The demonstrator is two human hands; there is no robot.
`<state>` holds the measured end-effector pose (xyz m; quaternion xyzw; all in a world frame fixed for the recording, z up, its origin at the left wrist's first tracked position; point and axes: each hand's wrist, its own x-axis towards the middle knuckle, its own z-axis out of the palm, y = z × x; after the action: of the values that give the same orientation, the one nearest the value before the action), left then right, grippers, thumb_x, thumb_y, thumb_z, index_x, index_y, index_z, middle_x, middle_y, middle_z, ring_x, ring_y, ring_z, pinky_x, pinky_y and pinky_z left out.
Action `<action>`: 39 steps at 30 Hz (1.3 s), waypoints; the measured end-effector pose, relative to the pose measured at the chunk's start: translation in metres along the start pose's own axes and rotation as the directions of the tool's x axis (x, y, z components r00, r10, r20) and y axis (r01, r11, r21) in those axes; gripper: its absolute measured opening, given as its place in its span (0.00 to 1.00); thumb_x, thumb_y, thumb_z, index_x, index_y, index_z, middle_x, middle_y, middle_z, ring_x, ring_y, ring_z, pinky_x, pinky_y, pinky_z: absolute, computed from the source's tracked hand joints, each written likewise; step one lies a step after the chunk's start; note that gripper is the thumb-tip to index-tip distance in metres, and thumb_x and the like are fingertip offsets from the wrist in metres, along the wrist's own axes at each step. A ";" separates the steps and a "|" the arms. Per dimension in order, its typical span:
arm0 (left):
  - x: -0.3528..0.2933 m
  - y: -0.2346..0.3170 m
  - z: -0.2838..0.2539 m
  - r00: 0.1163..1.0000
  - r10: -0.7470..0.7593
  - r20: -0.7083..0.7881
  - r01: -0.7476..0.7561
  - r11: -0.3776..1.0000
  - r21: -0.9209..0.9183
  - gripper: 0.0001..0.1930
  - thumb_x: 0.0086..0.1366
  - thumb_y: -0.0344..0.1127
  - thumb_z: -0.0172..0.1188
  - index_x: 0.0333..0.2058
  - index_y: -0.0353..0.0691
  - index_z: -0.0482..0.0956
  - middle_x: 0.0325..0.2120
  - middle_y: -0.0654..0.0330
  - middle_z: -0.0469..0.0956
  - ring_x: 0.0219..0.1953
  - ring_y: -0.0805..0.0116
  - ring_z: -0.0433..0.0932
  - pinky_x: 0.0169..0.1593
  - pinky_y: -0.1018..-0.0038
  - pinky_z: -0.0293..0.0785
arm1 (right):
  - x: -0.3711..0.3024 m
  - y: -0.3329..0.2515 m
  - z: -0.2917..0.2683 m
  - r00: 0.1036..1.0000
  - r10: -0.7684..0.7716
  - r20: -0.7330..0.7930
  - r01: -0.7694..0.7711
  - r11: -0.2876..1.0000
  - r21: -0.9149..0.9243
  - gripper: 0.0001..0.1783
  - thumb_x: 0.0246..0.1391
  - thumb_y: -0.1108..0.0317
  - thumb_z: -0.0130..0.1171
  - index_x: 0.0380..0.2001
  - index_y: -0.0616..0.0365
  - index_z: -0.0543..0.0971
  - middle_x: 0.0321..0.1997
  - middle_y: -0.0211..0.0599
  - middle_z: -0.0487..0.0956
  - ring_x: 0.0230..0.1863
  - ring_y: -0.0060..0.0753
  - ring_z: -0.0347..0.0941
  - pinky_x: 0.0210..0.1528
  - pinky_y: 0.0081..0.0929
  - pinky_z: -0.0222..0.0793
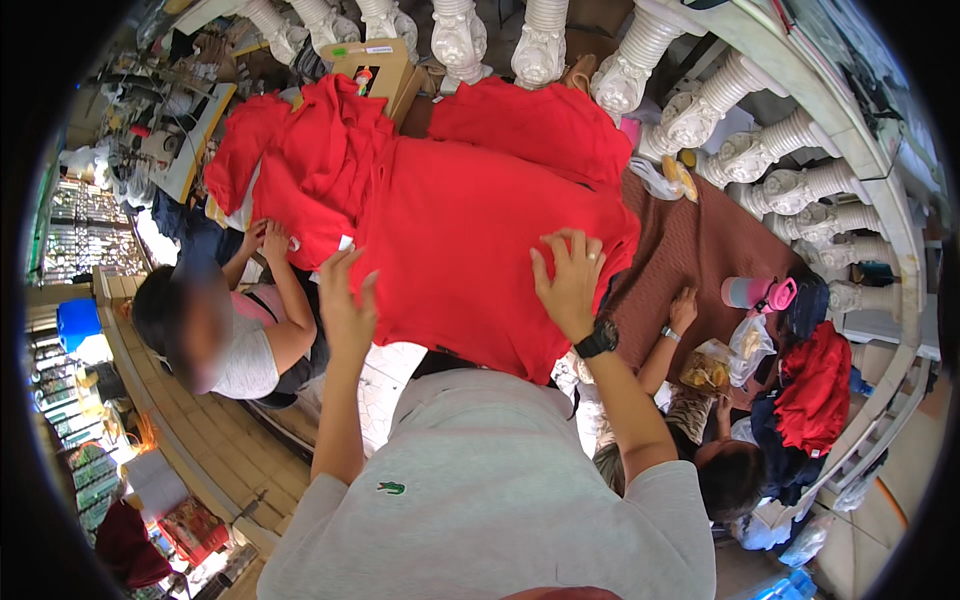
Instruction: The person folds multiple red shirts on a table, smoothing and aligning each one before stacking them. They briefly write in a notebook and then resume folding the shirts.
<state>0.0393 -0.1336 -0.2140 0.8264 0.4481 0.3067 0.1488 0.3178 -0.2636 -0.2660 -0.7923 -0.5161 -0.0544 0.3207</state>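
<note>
A large red garment (460, 240) lies spread in front of me, its near edge hanging toward my lap. My left hand (347, 300) is over its left side, fingers bent and thumb apart, near a small white tag (345, 242). On the right part of the cloth rests my right hand (570, 285), with fingers spread; it wears a ring and a black wristwatch (598, 339). Neither hand visibly grips the fabric. Beyond the spread piece are another red garment (540, 125) and, at the left, a crumpled red pile (320, 160).
At the left a person (220, 330) handles the red pile's edge. Another person (730, 470) sits at the right by a snack bag (706, 368) and a pink-lidded bottle (757, 292). A brown cloth (670, 250) covers the table. White balusters (625, 70) line the back; a cardboard box (385, 70) stands there.
</note>
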 end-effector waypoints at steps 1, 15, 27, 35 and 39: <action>0.024 0.012 0.016 0.994 0.094 0.047 -0.093 0.996 -0.018 0.19 0.62 0.35 0.63 0.50 0.38 0.75 0.52 0.48 0.71 0.55 0.48 0.70 0.58 0.58 0.65 | 0.020 0.007 0.007 1.000 -0.006 0.000 0.006 0.999 0.048 0.11 0.52 0.63 0.62 0.38 0.54 0.79 0.43 0.38 0.73 0.46 0.46 0.65 0.46 0.42 0.60; 0.036 0.041 0.178 0.682 0.436 0.587 -0.438 0.887 -0.150 0.36 0.61 0.63 0.54 0.66 0.56 0.63 0.70 0.56 0.51 0.72 0.46 0.45 0.67 0.41 0.43 | 0.239 0.218 0.204 0.709 0.703 0.055 -0.697 0.711 -0.093 0.33 0.54 0.38 0.56 0.44 0.59 0.81 0.52 0.59 0.74 0.56 0.64 0.68 0.59 0.52 0.65; 0.237 0.029 0.221 0.890 0.454 0.046 -0.378 0.791 -0.481 0.22 0.54 0.30 0.67 0.49 0.40 0.75 0.52 0.51 0.72 0.53 0.49 0.71 0.58 0.60 0.64 | 0.245 0.175 0.187 0.955 0.289 0.071 -0.290 0.850 0.441 0.10 0.48 0.75 0.64 0.31 0.60 0.72 0.30 0.45 0.80 0.31 0.49 0.78 0.35 0.37 0.72; 0.286 -0.052 0.324 0.636 0.553 0.538 -0.487 0.829 -0.276 0.19 0.43 0.24 0.62 0.38 0.44 0.79 0.38 0.59 0.79 0.44 0.54 0.78 0.48 0.59 0.74 | 0.182 0.070 0.068 0.986 0.110 0.126 -0.159 0.854 0.496 0.13 0.48 0.84 0.57 0.39 0.64 0.79 0.31 0.44 0.80 0.33 0.36 0.79 0.37 0.29 0.72; 0.314 -0.099 0.283 0.801 0.426 0.420 -0.455 0.890 -0.036 0.17 0.44 0.24 0.62 0.36 0.47 0.80 0.36 0.60 0.79 0.41 0.54 0.80 0.43 0.61 0.77 | 0.159 0.085 0.010 0.982 0.190 0.007 -0.170 0.859 0.483 0.15 0.48 0.86 0.55 0.39 0.63 0.80 0.34 0.39 0.81 0.33 0.28 0.78 0.38 0.24 0.71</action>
<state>0.2854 0.1902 -0.3658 0.9582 0.2116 0.1341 0.1380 0.4615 -0.1558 -0.2464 -0.7310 -0.4306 0.0897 0.5218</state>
